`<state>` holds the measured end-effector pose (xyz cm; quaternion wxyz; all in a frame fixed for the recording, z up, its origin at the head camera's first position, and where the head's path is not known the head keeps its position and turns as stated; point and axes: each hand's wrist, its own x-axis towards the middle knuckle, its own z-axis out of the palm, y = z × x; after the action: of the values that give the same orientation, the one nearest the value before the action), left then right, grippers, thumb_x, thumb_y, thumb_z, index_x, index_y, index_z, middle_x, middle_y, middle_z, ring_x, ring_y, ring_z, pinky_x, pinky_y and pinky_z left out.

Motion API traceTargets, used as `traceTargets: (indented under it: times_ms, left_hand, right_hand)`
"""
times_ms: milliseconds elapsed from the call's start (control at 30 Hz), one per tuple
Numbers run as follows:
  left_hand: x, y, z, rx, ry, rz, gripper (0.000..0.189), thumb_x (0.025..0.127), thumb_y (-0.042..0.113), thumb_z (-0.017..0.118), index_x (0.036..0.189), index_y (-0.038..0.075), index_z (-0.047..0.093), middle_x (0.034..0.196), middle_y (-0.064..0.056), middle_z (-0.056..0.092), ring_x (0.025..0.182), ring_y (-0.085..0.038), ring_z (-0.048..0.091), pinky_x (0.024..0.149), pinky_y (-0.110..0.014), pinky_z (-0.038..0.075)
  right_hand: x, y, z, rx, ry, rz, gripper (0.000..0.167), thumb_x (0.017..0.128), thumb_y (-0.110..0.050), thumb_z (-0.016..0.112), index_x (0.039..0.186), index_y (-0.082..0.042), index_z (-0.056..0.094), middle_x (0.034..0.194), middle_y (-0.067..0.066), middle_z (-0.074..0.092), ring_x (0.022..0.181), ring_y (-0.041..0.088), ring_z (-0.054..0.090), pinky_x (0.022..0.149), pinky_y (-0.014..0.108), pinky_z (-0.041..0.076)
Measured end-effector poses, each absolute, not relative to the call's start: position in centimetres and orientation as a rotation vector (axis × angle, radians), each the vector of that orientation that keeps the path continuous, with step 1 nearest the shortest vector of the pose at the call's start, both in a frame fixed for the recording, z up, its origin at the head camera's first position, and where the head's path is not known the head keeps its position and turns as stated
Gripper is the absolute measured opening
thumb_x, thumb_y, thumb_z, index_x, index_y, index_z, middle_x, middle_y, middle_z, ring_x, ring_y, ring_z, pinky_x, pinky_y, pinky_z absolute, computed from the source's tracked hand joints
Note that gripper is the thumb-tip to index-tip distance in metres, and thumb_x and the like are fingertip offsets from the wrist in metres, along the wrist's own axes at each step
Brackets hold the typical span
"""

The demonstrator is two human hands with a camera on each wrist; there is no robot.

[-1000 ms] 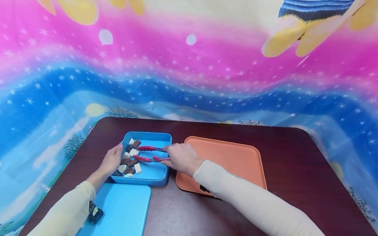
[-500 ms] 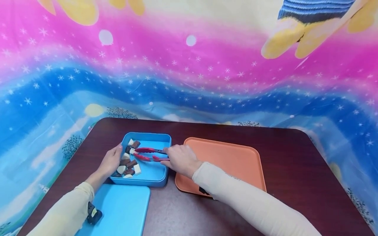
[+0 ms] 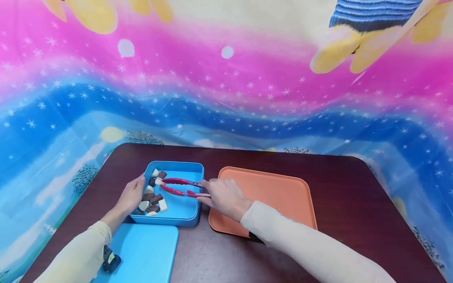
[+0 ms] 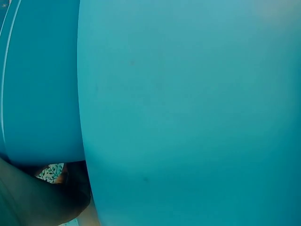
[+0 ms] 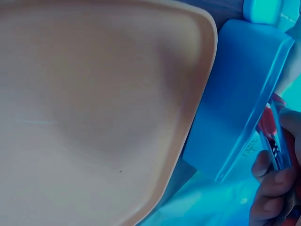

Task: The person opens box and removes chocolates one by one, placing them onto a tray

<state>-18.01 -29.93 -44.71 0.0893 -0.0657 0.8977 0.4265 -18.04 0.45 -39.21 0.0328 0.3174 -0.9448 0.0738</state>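
My right hand [image 3: 226, 195] grips the tongs [image 3: 177, 181], their length pointing left to a white piece [image 3: 158, 181] in the box [image 3: 168, 221].

Vs 1.0 s ago, we have the tongs [image 3: 178, 181] closer to closed, the 2 tips now drawn in on 1 white piece [image 3: 158, 181] (can't tell if it's lifted). We've also moved the right hand [image 3: 226, 194] rightward and nearer us. Our head view tipped up slightly; everything sits lower.
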Motion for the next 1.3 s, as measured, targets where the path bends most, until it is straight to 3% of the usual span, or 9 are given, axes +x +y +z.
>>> traceTargets:
  times_ms: [367, 733, 1000, 1300]
  left_hand:
    - [-17.8, -30.0, -44.7, -0.223, 2.645, 1.269, 0.07, 0.11, 0.048, 0.011, 0.161, 0.001, 0.006, 0.166, -0.031, 0.015, 0.152, -0.054, 0.016, 0.118, -0.07, 0.023]
    - [-17.9, -30.4, -44.6, -0.169, 2.668, 1.266, 0.07, 0.11, 0.049, 0.01, 0.161, 0.002, 0.008, 0.164, -0.032, 0.019, 0.15, -0.055, 0.018, 0.117, -0.074, 0.021]
    - [-17.7, -30.2, -44.8, -0.17, 2.656, 1.288, 0.07, 0.11, 0.049, 0.011, 0.161, 0.002, 0.008, 0.165, -0.03, 0.018, 0.151, -0.055, 0.016, 0.117, -0.075, 0.02]
    - [-17.6, -30.3, -44.6, -0.178, 2.649, 1.29, 0.07, 0.11, 0.05, 0.01, 0.162, 0.003, 0.011, 0.164, -0.031, 0.022, 0.15, -0.055, 0.021, 0.117, -0.074, 0.023]
  right_hand:
    - [-15.5, 3.6, -38.3, 0.977, -2.774, 0.391, 0.037, 0.091, -0.047, 0.073, 0.117, -0.021, 0.071, 0.07, -0.01, 0.064, 0.051, 0.002, 0.043, 0.042, 0.016, 0.033]
    - [-14.1, 7.6, -38.3, 0.876, -2.671, 0.268, 0.051, 0.088, -0.053, 0.074, 0.128, -0.022, 0.069, 0.071, -0.011, 0.064, 0.049, -0.001, 0.042, 0.043, 0.013, 0.03]
    - [-13.5, 9.3, -39.1, 0.868, -2.672, 0.288, 0.047, 0.089, -0.054, 0.072, 0.123, -0.022, 0.068, 0.064, -0.013, 0.053, 0.048, -0.001, 0.032, 0.041, 0.015, 0.023]
    - [-12.5, 11.6, -39.8, 0.784, -2.672, 0.287, 0.048, 0.084, -0.048, 0.08, 0.124, -0.024, 0.069, 0.066, -0.016, 0.054, 0.051, -0.004, 0.036, 0.044, 0.015, 0.028]
